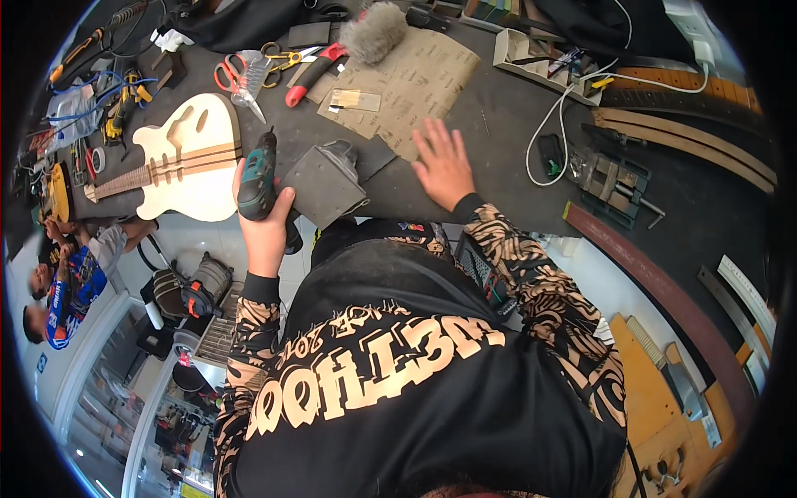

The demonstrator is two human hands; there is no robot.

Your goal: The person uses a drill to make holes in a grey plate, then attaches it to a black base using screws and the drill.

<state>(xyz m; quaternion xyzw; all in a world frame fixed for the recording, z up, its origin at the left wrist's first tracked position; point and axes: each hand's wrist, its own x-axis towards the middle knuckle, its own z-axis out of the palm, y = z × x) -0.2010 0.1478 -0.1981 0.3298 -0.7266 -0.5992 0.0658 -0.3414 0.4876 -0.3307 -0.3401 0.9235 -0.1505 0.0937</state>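
Note:
My left hand (266,239) is wrapped round a teal and black cordless drill (261,170), its chuck pointing to the far side of the bench. Right beside the drill lies a pale wooden electric guitar body (193,184) with a small fretted neck. On the drill's other side sits a dark grey box-like piece (322,186) at the bench's near edge. My right hand (447,166) is open, fingers spread, over the bench by the near corner of a brown backing-paper sheet (436,75). A thin drill bit (486,121) lies beyond its fingers.
Red-handled scissors (226,73), a red-handled tool (315,75) and a grey fluffy ball (374,33) lie at the back. Right of them are a white cable (531,153), a small vise (614,189) and curved wooden strips (689,143). Other people (62,290) are at far left.

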